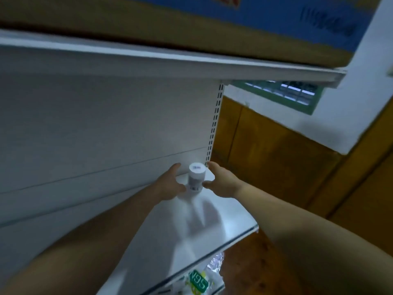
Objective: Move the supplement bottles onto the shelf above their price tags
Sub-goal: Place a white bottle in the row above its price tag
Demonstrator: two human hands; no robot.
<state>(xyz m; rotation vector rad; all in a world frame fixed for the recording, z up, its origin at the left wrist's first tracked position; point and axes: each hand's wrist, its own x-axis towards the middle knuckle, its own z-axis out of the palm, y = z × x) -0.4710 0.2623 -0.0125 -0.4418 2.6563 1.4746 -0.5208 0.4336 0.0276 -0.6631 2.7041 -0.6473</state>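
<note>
Observation from the head camera; picture soft with motion blur.

1. One supplement bottle (196, 177), white with a white cap and a pale label, stands upright on the white shelf (214, 220), close to its back right corner and just in front of the back panel (106, 124).
2. The left hand (170, 183) is at the bottle's left side. Its fingers curl in against the lower label and its thumb is raised beside the cap.
3. The right hand (222, 182) is at the bottle's right side, cupped. Its lower fingertips meet the bottle at label height and one digit reaches past the cap toward the slotted upright (214, 124). Firmness of either grip cannot be judged through the blur.
4. Both forearms extend across the shelf from its front edge.
5. An upper shelf (170, 60) carries a cardboard box (127, 15) with blue print.
6. Below the front edge of the working shelf lies a packet marked N95 (197, 282), seen reversed.
7. Wood panelling (276, 158) and a green-framed vent (282, 92) stand beyond the right end of the unit.
</note>
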